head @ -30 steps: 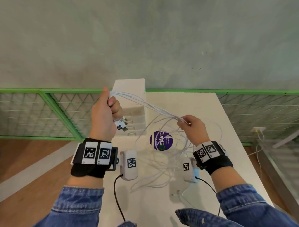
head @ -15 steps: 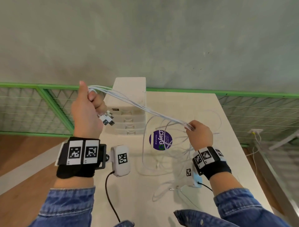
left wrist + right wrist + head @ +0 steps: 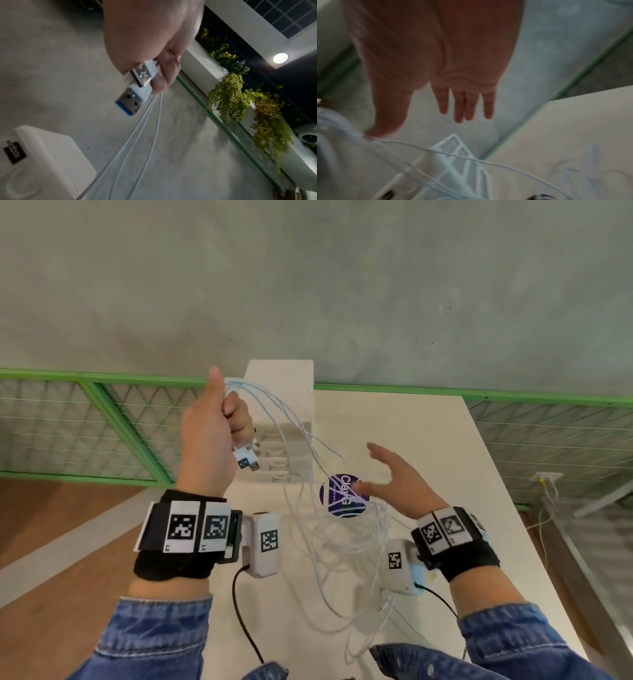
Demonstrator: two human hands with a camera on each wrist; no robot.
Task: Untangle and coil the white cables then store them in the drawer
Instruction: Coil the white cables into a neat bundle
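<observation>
Left hand [image 3: 209,436] grip holds the white cables [image 3: 310,460] raised above the surface [image 3: 428,440], near the drawer unit [image 3: 284,392]; left wrist view alone shows USB plugs [image 3: 137,83]; right hand [image 3: 397,484] grip wide, empty.

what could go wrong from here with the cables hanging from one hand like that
1. Only the left hand grips the white cables near their USB plugs; the right hand is open and holds nothing, so lifting further may tighten the crossed loops into knots.
2. The loose loops lie on the table close to its front edge, and some could slide off.
3. Strands hang in front of the white drawer unit and might snag it.
</observation>
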